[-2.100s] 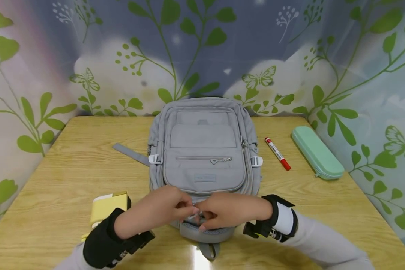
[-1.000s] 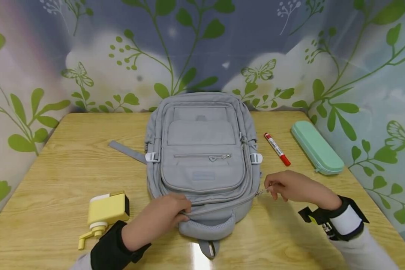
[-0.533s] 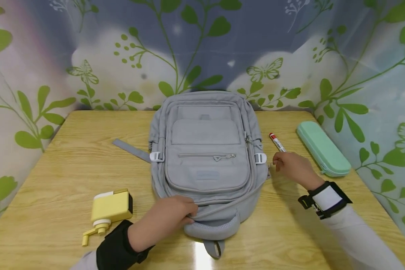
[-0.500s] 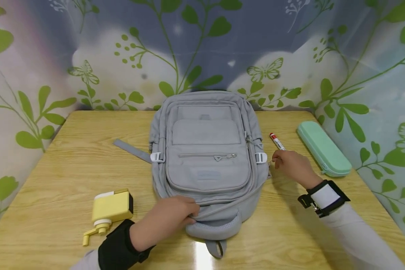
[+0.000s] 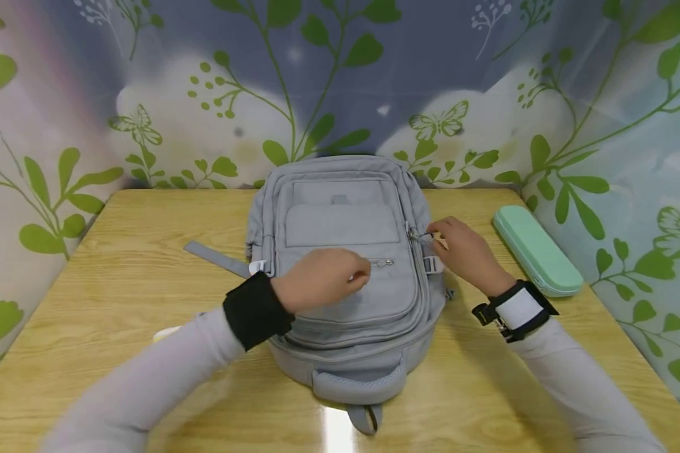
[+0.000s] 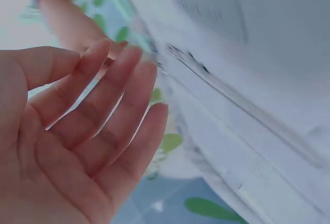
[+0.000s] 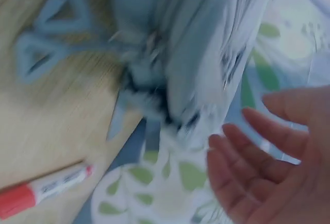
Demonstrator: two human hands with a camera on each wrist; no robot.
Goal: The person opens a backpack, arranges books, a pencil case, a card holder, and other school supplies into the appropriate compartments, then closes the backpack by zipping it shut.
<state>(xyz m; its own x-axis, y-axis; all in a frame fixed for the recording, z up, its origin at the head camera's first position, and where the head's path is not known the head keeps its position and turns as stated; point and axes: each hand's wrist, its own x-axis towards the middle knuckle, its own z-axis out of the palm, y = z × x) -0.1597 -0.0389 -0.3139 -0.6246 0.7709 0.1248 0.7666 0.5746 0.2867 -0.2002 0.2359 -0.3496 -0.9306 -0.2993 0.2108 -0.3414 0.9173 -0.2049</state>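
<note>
The left hand (image 5: 324,280) hovers loose and empty over the bag (image 5: 345,225), the right hand (image 5: 467,255), equally empty, beside a zip (image 5: 413,233).

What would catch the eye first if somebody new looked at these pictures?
Probably the big grey backpack in the middle of the wooden table, with the left hand over its front and the right hand by its right-hand edge. Next comes the mint-green case toward the table's right side. The right wrist view adds a red-and-white marker on the wood.
</note>
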